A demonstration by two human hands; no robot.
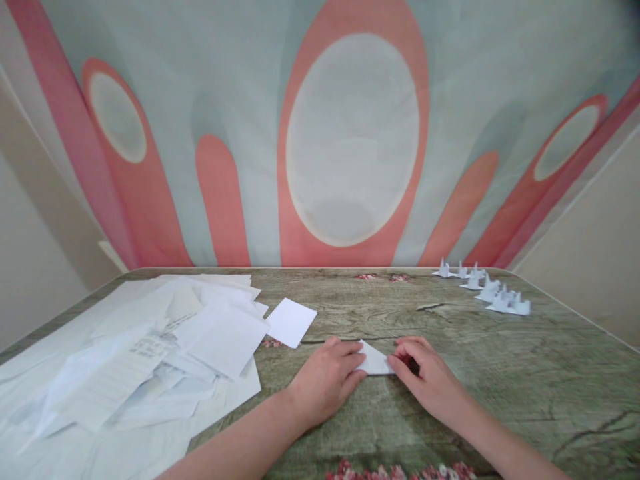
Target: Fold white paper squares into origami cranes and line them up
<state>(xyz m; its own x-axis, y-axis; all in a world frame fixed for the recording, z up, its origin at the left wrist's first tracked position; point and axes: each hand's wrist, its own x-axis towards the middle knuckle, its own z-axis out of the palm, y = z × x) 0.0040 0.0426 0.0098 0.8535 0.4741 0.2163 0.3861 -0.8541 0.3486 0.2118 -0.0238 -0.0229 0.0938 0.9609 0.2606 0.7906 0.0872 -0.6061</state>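
Note:
A small piece of white paper (374,361), folded to a triangle, lies on the wood-patterned table between my hands. My left hand (330,373) rests on its left side, with the fingers stretched over the paper's edge. At the right corner, my right hand (423,373) pinches the paper between thumb and forefinger, the other fingers curled. Part of the paper is hidden under the left fingers. A square white sheet (292,323) lies flat just beyond my left hand.
A large loose pile of white papers (150,360), some printed, covers the table's left side. Several small folded paper figures (505,300) stand in rows at the back right. A patterned backdrop (255,133) hangs behind the table (525,387), whose surface has printed flowers near the front.

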